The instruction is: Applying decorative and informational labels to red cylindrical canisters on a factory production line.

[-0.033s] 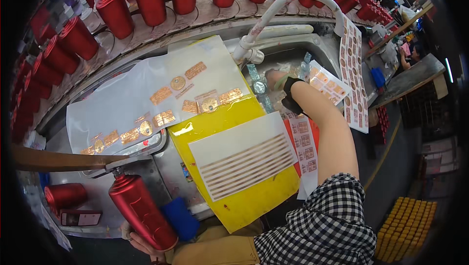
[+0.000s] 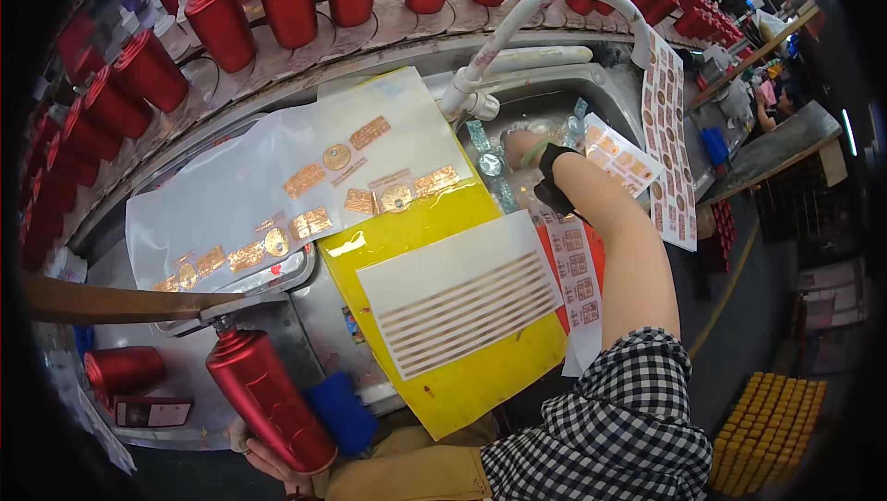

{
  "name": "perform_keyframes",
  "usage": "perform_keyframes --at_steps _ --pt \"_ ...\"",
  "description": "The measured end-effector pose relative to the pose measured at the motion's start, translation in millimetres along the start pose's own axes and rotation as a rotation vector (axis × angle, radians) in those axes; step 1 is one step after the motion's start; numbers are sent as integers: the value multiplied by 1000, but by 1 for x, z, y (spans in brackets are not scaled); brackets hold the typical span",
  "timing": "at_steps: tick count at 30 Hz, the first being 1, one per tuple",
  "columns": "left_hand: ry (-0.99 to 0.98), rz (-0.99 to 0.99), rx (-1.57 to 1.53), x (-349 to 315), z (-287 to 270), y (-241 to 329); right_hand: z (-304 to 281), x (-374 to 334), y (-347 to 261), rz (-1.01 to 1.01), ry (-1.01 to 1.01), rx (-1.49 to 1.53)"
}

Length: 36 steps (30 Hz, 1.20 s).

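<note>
Head view: held the red bottle (image 2: 268,397) low in the left grip (image 2: 265,460) over the near edge of the tabletop (image 2: 209,413), judged it rigid, probably slick, best clasped around the base, couldn't tell closure of the right grip (image 2: 523,144).

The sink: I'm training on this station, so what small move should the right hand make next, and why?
Probably ease one blue-tinted strip up from the sink: the right hand is down among such strips there, while the left hand is at the tilted red bottle's lower end.
</note>
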<state>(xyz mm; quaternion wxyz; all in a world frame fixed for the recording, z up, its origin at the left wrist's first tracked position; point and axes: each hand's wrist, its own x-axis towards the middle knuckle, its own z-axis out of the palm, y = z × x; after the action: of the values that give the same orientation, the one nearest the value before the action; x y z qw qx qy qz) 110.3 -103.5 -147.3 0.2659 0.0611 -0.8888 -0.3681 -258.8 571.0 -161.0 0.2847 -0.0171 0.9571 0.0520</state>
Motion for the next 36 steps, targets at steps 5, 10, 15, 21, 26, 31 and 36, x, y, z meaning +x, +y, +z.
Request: perform_keyframes --at_steps 5,10,15,21,26,31,36 --pt "-67 -150 -348 47 26 72 -45 -27 26 60 174 586" --pt "-100 -145 -214 42 27 48 -71 -80 30 44 160 1220" --pt "-201 -85 -410 70 28 96 -111 -168 -15 -17 148 1409" --pt "-224 77 -307 80 20 103 -137 -236 -82 -107 214 1490" --pt "-349 33 -345 86 14 108 -139 -275 -151 -257 622 887" --pt "-484 212 -442 99 -1 120 -127 -292 -233 -305 739 880" --pt "-333 361 -255 99 2 150 -127 -310 -284 -381 704 848"
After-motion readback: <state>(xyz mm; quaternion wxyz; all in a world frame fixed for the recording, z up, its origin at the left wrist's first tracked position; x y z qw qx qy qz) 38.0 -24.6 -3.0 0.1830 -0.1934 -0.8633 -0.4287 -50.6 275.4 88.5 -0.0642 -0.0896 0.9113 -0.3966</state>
